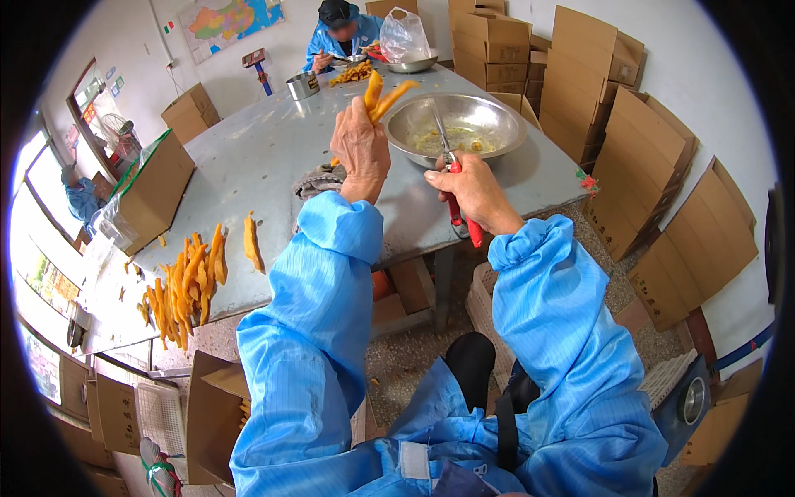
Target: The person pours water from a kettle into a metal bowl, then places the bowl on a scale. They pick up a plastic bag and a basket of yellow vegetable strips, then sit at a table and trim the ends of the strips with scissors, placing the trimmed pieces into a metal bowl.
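My left hand [361,148] grips orange strips of dried food [390,100], apparently sweet potato, whose ends stick up above the fingers. In my right hand [477,183] are red-handled shears [455,210], their metal blades pointing away over the near rim of a steel bowl [514,138]. Wet residue and small orange scraps lie in the bowl. A grey cloth [318,182] rests beside my left wrist, partly hidden by it. To the left, a heap of orange strips [186,279] lies by the table edge, with a single strip [251,242] apart from it.
Across the metal table [248,161], a person in blue [317,40] works near another orange pile [353,72], a steel tin [303,86] and a second bowl [413,64]. A carton [155,192] stands at the left edge. Folded cardboard boxes [646,168] line the right wall.
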Tool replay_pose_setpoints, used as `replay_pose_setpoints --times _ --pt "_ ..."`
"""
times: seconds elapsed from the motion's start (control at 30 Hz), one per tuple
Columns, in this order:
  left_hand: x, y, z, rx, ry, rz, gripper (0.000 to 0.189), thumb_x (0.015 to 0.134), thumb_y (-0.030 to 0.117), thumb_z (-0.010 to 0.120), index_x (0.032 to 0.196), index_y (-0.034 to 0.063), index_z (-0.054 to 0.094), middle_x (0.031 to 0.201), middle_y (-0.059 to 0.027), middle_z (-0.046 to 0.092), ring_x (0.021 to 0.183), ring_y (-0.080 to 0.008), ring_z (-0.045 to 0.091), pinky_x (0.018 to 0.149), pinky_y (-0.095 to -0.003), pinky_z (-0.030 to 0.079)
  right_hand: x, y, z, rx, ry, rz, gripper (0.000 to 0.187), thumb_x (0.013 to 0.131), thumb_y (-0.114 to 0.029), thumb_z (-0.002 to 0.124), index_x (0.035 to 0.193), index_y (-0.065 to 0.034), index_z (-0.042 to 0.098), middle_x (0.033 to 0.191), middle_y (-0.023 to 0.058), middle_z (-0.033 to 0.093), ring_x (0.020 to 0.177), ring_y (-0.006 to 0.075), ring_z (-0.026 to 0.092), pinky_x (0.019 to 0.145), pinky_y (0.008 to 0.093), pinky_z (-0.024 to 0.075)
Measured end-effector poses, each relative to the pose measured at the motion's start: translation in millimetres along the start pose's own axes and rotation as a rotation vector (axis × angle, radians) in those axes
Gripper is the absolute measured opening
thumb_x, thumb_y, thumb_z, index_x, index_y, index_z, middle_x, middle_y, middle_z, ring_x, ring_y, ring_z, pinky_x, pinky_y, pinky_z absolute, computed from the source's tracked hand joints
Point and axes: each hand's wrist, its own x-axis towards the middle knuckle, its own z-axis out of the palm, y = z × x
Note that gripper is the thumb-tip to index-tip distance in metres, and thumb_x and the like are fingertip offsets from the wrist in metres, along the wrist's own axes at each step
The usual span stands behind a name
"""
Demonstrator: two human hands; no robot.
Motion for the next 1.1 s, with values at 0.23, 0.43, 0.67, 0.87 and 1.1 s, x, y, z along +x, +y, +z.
replay_pose_setpoints --times 0.23,0.43,0.67,0.87,1.1 --pt "-25 0 -5 0.197 -0.154 0.181 0.009 0.081 0.006 0.055 0.089 0.0086 0.051 0.083 -0.0075 0.058 0.083 -0.0286 0.058 0.063 -0.0415 0.049 -3 0 8 0.000 -0.051 0.042 0.023 0.080 -0.018 0.067 0.083 0.0008 0.055 0.066 0.0062 0.056 0.058 0.0144 0.055 0.055 0.0295 0.0449" --pt "-32 0 5 0.218 -0.289 0.194 0.010 0.080 0.006 0.055 0.089 0.0087 0.051 0.081 -0.0076 0.059 0.083 -0.0278 0.058 0.064 -0.0404 0.049 5 20 4 0.114 -0.015 0.093 0.024 0.077 -0.017 0.068 0.067 0.0005 0.055 0.057 0.0073 0.057 0.046 0.0156 0.053 0.045 0.0318 0.0418" --pt "-37 6 25 0.130 -0.344 0.096 0.007 0.082 0.010 0.052 0.088 0.0070 0.055 0.084 -0.0134 0.063 0.084 -0.0333 0.061 0.065 -0.0460 0.049 20 36 -4 0.166 -0.013 0.184 0.025 0.080 -0.020 0.069 0.064 -0.0060 0.055 0.054 0.0016 0.050 0.042 0.0137 0.050 0.039 0.0288 0.0397" --pt "-32 -12 -16 0.257 -0.432 -0.050 0.012 0.079 0.007 0.054 0.089 0.0055 0.060 0.085 -0.0146 0.066 0.083 -0.0340 0.063 0.069 -0.0467 0.049 24 37 -12 0.191 -0.008 0.268 0.023 0.085 -0.022 0.067 0.074 -0.0069 0.054 0.059 0.0010 0.050 0.044 0.0117 0.049 0.037 0.0289 0.0385" --pt "-40 -80 -120 0.451 -0.409 -0.252 0.014 0.081 0.012 0.053 0.089 0.0057 0.063 0.081 -0.0175 0.066 0.076 -0.0364 0.065 0.066 -0.0468 0.051 16 20 8 0.219 -0.073 0.221 0.017 0.086 -0.017 0.064 0.076 -0.0090 0.053 0.059 0.0009 0.049 0.047 0.0126 0.051 0.043 0.0260 0.0411"
